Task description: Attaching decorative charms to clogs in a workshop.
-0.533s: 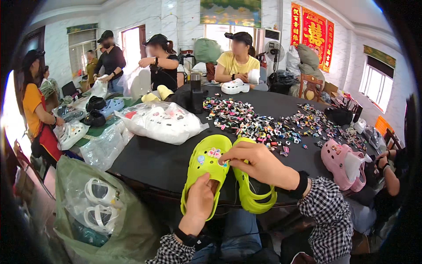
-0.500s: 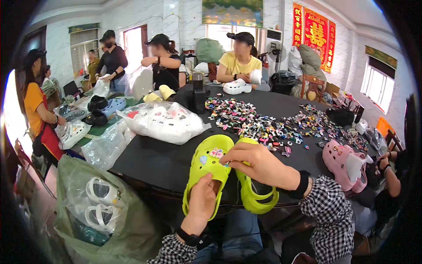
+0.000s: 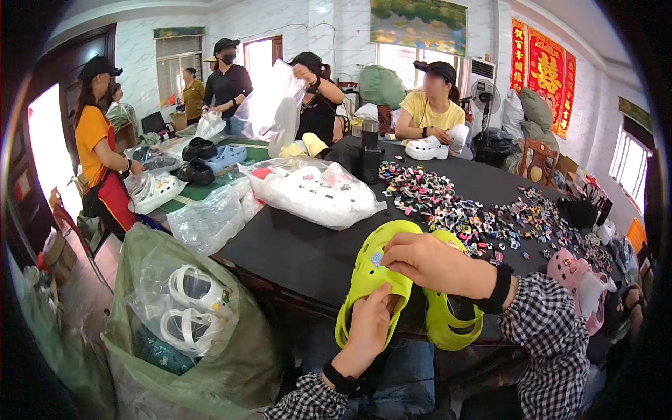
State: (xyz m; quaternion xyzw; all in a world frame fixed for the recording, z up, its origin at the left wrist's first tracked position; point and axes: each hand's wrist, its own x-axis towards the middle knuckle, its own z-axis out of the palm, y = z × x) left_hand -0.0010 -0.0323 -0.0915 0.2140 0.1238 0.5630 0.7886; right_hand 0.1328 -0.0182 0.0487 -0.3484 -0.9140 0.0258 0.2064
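The black table (image 3: 294,245) fills the middle of your view, and everything else sits around it. At its near edge, right in front of you, lie two lime-green clogs (image 3: 374,280) side by side, toes pointing away from you. Your left hand (image 3: 367,329) cups the heel end of the left clog from below, fingers closed on it with the thumb on top. Your right hand (image 3: 427,260) lies over the toe of that clog, fingertips pinched together on its upper as if pressing a small piece in; what they pinch is hidden.

As for progress, one small round charm (image 3: 376,259) already shows on the left clog's toe, so you look to be partway through that shoe. The second clog (image 3: 448,315), just right of it, shows no charm that I can make out, and most of its upper is hidden behind your wrist.

Off the table's near left corner stands a large green sack (image 3: 210,357) holding white clogs in clear wrap. On the table, beyond your clogs and to the left, rests a clear bag (image 3: 315,192) stuffed with white shoes. Across the table's far right half spreads a heap of small coloured charms (image 3: 476,217). At its right edge sits a pink clog (image 3: 577,280). On the wall beyond the table's far right hangs a red banner (image 3: 546,63) with gold characters, tall and rectangular.
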